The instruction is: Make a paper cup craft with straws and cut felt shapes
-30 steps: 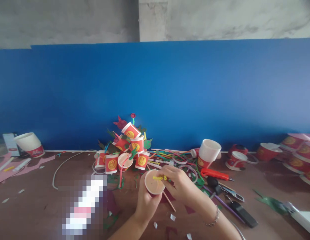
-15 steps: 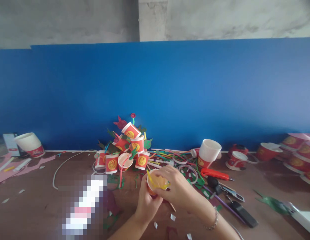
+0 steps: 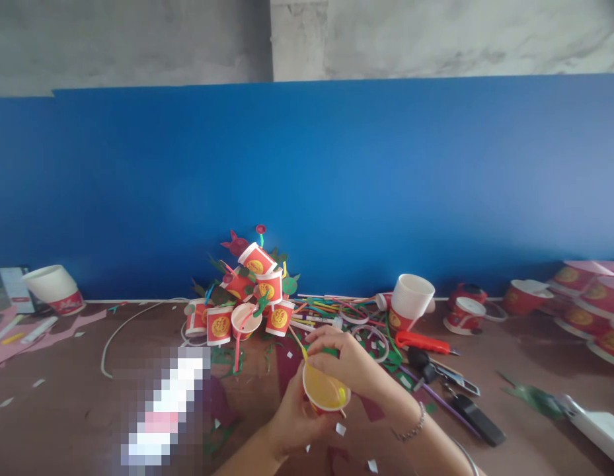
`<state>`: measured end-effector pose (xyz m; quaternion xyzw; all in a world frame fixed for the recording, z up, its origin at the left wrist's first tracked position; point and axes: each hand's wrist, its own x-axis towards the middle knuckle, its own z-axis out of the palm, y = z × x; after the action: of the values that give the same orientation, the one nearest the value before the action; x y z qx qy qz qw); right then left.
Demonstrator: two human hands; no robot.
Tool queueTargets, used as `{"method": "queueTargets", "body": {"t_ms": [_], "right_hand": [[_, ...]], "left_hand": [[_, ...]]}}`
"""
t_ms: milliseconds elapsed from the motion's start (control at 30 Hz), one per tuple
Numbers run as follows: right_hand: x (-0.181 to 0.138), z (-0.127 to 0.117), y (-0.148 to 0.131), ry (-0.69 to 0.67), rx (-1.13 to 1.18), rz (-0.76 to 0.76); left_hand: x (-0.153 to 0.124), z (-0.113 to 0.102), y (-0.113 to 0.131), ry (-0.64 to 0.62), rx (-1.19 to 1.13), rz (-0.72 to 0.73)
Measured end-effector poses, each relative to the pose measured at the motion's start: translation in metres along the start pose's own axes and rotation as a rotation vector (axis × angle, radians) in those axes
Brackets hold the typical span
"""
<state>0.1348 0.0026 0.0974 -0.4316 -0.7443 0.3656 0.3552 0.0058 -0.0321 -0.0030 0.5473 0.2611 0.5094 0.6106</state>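
The brown wooden table (image 3: pixel 78 410) runs the whole width of the scene under a broad blue backboard (image 3: pixel 336 185) at its far edge. Far and left of centre stands a pile of red-and-gold paper cups with green paper leaves (image 3: pixel 247 297); loose coloured straws (image 3: pixel 321 309) lie just right of it, then a tilted white-lined paper cup (image 3: pixel 410 301), a red-handled cutter (image 3: pixel 423 342) and black keys and tools (image 3: pixel 455 390).

Near centre, the left hand (image 3: pixel 291 423) cups a small red paper cup with a yellow-lit inside (image 3: pixel 325 390) from below, its mouth tipped toward the camera. The right hand (image 3: pixel 349 360) arches over the rim, fingertips pinching a thin yellow strip (image 3: pixel 305 354) at the far-left edge of the cup.

Holding the cup steady with a light grip should keep its thin wall from buckling while the strip is worked along the rim. Open room lies near and left of the hands; the right side is crowded with tools, and paper scraps (image 3: pixel 342 430) sit just beneath.
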Motion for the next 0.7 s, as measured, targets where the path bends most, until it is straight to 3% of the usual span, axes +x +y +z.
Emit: {"method": "queueTargets", "body": {"t_ms": [133,267,400,500,700], "right_hand": [[-0.001,0.003,-0.006,-0.007,-0.008,-0.036],[-0.001,0.0,-0.01,-0.01,0.007,-0.052],[-0.003,-0.002,-0.009,-0.116,-0.1,0.005],[-0.005,0.0,-0.008,-0.161,-0.225,0.046],[-0.009,0.007,-0.007,-0.114,-0.429,0.053]], "left_hand": [[0.001,0.0,-0.002,-0.002,0.015,0.01],[0.002,-0.001,-0.002,0.082,0.067,0.015],[0.004,-0.002,0.0,0.13,0.111,0.059],[0.004,-0.002,0.002,0.113,0.123,0.046],[0.003,0.004,0.009,0.042,0.067,0.061]]}}
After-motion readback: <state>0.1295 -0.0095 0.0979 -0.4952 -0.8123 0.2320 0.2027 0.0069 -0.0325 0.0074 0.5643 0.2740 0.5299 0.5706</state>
